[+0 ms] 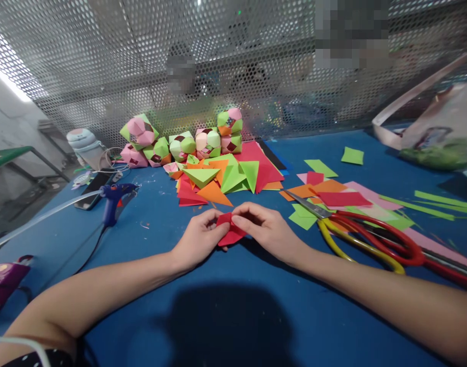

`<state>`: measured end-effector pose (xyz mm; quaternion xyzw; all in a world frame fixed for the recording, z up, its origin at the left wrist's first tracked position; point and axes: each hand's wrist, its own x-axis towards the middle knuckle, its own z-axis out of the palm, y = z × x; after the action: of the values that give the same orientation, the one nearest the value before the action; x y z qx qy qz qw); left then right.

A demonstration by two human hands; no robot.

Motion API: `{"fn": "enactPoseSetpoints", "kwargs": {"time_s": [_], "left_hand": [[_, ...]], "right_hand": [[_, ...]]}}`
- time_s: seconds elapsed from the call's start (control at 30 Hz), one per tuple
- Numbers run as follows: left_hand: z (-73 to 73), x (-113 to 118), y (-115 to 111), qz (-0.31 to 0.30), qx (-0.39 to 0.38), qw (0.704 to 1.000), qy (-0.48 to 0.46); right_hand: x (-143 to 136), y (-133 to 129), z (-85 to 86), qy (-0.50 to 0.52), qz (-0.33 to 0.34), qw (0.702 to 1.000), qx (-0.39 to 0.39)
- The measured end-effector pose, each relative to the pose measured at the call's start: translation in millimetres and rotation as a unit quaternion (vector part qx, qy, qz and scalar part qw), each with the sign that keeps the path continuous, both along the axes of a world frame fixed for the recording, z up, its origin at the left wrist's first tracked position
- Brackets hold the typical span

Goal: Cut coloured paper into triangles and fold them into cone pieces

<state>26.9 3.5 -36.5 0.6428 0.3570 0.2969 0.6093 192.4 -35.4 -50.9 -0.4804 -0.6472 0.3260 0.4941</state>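
Note:
A small piece of red paper is held just above the blue table, at the middle of the view. My left hand pinches its left side, thumb on top. On its right upper edge, my right hand grips it between thumb and fingers. The paper looks partly folded, though the fingers cover much of it. Just beyond my hands lies a pile of folded green triangles, orange pieces and red sheets.
Scissors with red and yellow handles lie right, among cut paper. A blue glue gun with a cord, a phone and a purple power strip are left. Folded paper balls line the perforated metal screen.

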Motion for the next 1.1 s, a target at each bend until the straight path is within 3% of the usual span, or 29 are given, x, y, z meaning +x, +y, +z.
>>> {"fn": "enactPoseSetpoints", "kwargs": {"time_s": [0.77, 0.97, 1.1], "left_hand": [[-1.6, 0.6, -1.1, 0.004, 0.021, 1.000, 0.001], [-0.8, 0.6, -2.3, 0.009, -0.003, 1.000, -0.009], [-0.5, 0.9, -3.3, 0.006, -0.004, 1.000, -0.014]], "right_hand": [[-2.3, 0.3, -4.8, -0.014, 0.020, 1.000, -0.018], [-1.6, -4.2, -1.9, -0.034, 0.026, 0.999, 0.030], [-2.0, -5.5, -3.1, -0.095, -0.027, 0.988, 0.121]]}}
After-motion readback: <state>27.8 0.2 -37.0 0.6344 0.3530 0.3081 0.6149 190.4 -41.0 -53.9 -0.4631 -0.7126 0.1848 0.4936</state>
